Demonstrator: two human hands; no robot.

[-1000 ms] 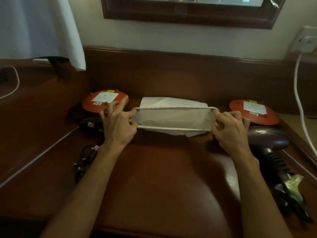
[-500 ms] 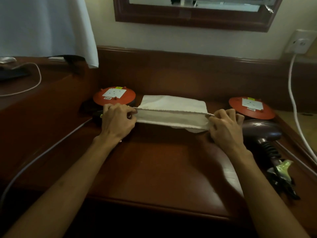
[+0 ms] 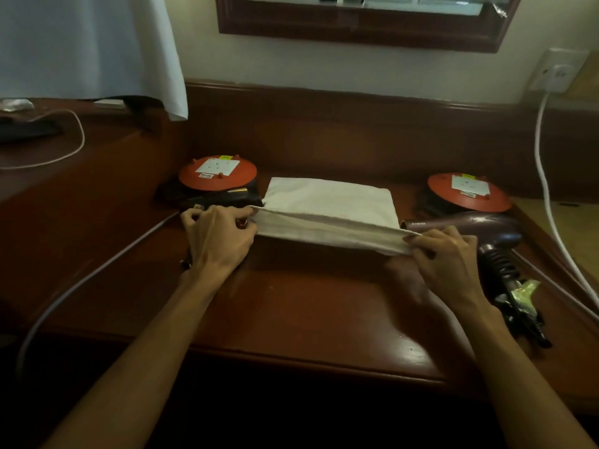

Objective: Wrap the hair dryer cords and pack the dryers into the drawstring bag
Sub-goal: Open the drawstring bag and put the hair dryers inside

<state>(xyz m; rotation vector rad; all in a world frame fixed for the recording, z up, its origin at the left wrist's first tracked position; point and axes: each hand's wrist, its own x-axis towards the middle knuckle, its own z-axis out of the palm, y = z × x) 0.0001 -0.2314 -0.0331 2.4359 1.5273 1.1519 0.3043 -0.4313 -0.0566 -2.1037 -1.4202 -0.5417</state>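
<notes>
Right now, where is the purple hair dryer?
The purple hair dryer lies on the desk's right side, just beyond the right hand, near the right orange disc.

1. Both bare forearms are reaching forward from the near corners, angling in toward each other.
2. The left hand point(image 3: 220, 241) is lying knuckles-up with its fingers curled, the thumb and forefinger pinching one corner of the drawstring bag point(image 3: 330, 215).
3. The right hand point(image 3: 445, 256) is sitting back-up as well, fingers bent, fingertips gripping the opposite corner.
4. The two hands are holding well apart, roughly level, wrists straight.
</notes>
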